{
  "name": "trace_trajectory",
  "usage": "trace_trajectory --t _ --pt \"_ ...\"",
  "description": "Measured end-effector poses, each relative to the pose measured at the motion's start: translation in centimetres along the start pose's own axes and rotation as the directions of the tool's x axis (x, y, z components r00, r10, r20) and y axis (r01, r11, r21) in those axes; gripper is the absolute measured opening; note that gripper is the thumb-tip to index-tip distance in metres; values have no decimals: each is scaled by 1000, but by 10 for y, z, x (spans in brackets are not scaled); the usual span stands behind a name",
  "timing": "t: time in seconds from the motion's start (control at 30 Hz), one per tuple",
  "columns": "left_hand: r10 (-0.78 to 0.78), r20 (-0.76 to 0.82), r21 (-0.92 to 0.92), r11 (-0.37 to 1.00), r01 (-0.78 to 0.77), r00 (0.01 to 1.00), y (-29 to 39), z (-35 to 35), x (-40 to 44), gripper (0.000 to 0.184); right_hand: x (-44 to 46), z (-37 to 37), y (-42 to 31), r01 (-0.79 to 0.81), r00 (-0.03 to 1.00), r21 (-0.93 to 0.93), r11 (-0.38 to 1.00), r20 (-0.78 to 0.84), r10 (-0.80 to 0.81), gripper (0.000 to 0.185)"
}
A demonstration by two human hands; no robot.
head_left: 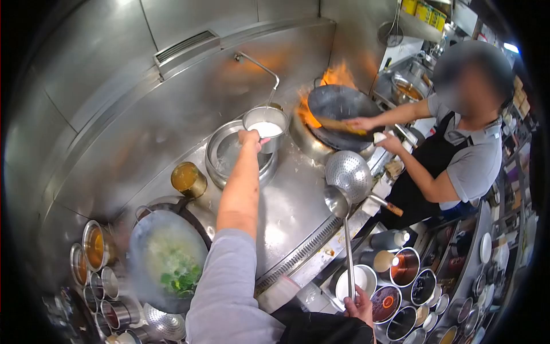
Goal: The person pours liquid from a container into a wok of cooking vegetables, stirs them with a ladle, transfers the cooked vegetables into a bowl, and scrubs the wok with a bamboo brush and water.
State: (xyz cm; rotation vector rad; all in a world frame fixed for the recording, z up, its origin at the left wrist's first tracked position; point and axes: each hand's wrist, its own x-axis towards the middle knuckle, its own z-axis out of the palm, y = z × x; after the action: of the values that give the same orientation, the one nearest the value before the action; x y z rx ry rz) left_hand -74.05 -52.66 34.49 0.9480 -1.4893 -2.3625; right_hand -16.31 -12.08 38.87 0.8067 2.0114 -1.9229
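Observation:
My left hand (252, 139) reaches far forward, its fingers closed on the rim of a metal pot (274, 143). The pot is tilted toward me and shows something white inside, below the wall faucet (274, 86) and over a round steel basin (215, 172). Low on the right, my right hand (360, 307) is wrapped round the long handle of a ladle (336, 202). The ladle's bowl is beside a perforated skimmer (348, 174). Left of my arm, a steaming wok (143, 252) holds leafy greens (182, 280) in cloudy liquid.
A co-worker (458, 155) on the right works at a wok (344, 106) with tall flames (338, 77) behind it. Sauce containers (404, 266) crowd the lower right. Several metal pots (94, 246) stand at far left, and a brownish can (189, 179) sits near the basin.

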Motion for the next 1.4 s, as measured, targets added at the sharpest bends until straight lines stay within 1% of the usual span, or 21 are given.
trace_trajectory --t 0.07,0.1,0.13,0.27,0.37,0.43,0.47,0.63,0.7,0.8,0.9,0.97,1.0,1.03,1.1,1.13,1.17,1.23,1.3,1.33,1.4 --pt "68 53 -20 998 -67 996 8 1 -11 57 -2 -2 4 -1 1000 60 998 14 0 59" --pt "117 91 -21 993 -116 989 5 0 -19 55 -5 -4 3 23 999 34 999 32 -24 59" --pt "155 72 -23 988 -154 985 10 0 -38 52 -8 -5 2 13 999 7 1000 33 -13 59" --pt "174 89 -37 985 -171 981 30 -13 -87 52 -14 -24 16 31 994 1 1000 107 -31 57" --pt "135 88 -44 990 -132 987 33 -18 -131 48 -28 -43 23 54 985 18 998 165 -56 54" --pt "142 41 -44 989 -140 989 29 -19 -155 46 -32 -58 29 80 970 30 996 226 -85 53" --pt "97 8 -12 995 -97 995 28 -23 -164 44 -37 -65 31 90 968 9 996 236 -89 54" --pt "6 -49 -5 1000 -6 999 7 -38 -165 41 -46 -87 50 40 973 -6 999 226 -38 57" --pt "32 -45 18 999 -31 998 4 -36 -154 43 -44 -86 61 51 980 43 998 191 -58 57" --pt "52 -14 -28 998 -53 999 7 -22 -123 47 -44 -78 60 -10 987 76 997 160 -2 59" --pt "-23 -8 -47 999 23 1000 8 -6 -81 56 -44 -68 47 -17 996 28 999 87 15 57" --pt "29 -9 -149 988 -31 1000 4 4 -50 65 -44 -68 52 -45 997 55 997 60 42 62" --pt "10 7 -178 984 -8 1000 5 8 -44 66 -44 -68 50 -34 998 29 999 52 32 62" --pt "-2 14 -193 981 5 1000 5 13 -48 66 -44 -68 51 -28 999 15 1000 38 27 62" --pt "28 -73 -158 987 -39 997 12 20 -61 65 -41 -71 55 -19 1000 19 1000 -2 19 63" --pt "25 -69 -170 985 -36 997 13 20 -68 65 -42 -74 50 -39 999 -44 998 4 40 65" --pt "79 -55 -138 987 -86 995 13 17 -77 59 -41 -76 50 -36 999 -51 998 1 36 65" --pt "135 -55 -107 984 -140 989 7 0 -89 53 -42 -77 51 32 999 13 999 20 -32 65" --pt "125 131 -61 991 -118 983 5 -27 -107 55 -46 -76 46 10 1000 -28 1000 9 -10 64" --pt "91 162 -48 995 -84 983 9 -40 -126 45 -47 -76 41 9 1000 -6 1000 24 -8 59" --pt "106 165 -74 993 -95 981 14 -68 -166 41 -54 -73 27 34 997 35 999 68 -37 51"
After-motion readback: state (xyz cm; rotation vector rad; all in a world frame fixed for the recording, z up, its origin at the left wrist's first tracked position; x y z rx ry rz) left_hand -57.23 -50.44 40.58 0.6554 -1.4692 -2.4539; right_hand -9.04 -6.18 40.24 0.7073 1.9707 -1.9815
